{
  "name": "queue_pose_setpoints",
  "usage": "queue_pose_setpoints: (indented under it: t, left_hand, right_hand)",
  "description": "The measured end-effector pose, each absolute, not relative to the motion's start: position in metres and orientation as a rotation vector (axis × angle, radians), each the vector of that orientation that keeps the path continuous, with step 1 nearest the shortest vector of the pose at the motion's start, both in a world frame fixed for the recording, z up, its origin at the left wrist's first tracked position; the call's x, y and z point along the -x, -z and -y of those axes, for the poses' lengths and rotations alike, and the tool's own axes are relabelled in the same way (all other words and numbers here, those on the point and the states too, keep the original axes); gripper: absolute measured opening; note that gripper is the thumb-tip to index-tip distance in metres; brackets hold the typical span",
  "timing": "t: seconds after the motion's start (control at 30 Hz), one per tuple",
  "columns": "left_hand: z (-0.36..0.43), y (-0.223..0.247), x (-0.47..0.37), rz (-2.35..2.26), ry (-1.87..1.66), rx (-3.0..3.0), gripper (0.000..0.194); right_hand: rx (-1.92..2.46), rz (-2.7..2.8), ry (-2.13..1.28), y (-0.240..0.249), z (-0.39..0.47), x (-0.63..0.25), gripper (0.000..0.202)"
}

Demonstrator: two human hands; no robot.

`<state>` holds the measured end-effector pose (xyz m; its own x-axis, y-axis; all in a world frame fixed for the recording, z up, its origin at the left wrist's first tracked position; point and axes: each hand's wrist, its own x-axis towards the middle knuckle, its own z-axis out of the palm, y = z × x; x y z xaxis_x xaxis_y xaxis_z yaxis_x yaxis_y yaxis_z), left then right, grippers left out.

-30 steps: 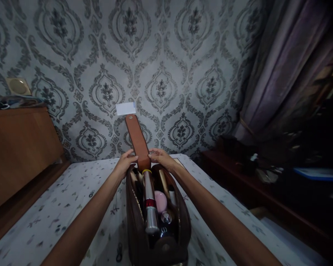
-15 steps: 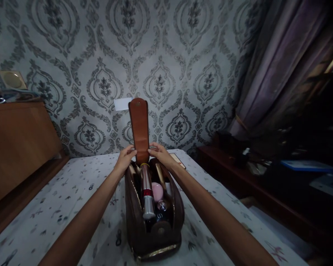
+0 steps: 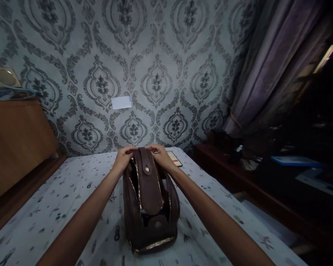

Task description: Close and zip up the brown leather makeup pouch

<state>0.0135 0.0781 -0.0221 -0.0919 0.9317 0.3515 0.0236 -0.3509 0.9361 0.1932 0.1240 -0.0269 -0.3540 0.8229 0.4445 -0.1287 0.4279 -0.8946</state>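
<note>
A dark brown toiletry bag point(image 3: 150, 233) stands on the patterned sheet with its gold zip undone. Its long flap point(image 3: 150, 192), with a round snap on top, lies over the opening and hides most of the contents. Dark gaps show on both sides of the flap. At the bag's far end, my left hand point(image 3: 124, 157) is closed on the left edge of the flap. My right hand point(image 3: 158, 156) grips the same flap from the right, its fingertips partly hidden behind the fold.
Behind my right hand lies a flat dark-edged object point(image 3: 175, 159), probably a phone or tablet. A wooden cabinet point(image 3: 16, 140) stands at the left. A dark red ledge point(image 3: 219, 173) runs along the right, below a purple curtain point(image 3: 269, 74). Patterned wallpaper closes off the back.
The flap, upright half a second ago, has come down toward me over the bag's opening. It now covers the tube and pink round item seen before. My hands stay at the far end.
</note>
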Motion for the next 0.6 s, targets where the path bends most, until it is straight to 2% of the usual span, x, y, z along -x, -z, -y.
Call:
queue_pose_setpoints:
  t: [0.27, 0.6]
  left_hand:
    - [-0.075, 0.024, -0.011, -1.219, -1.544, -1.541, 0.022]
    - [-0.046, 0.023, -0.019, -1.283, -1.472, -1.645, 0.028]
  right_hand:
    - [0.571, 1.652, -1.188, 0.025, -0.101, -0.2, 0.032]
    - [0.636, 1.627, -1.162, 0.03, -0.071, -0.215, 0.028]
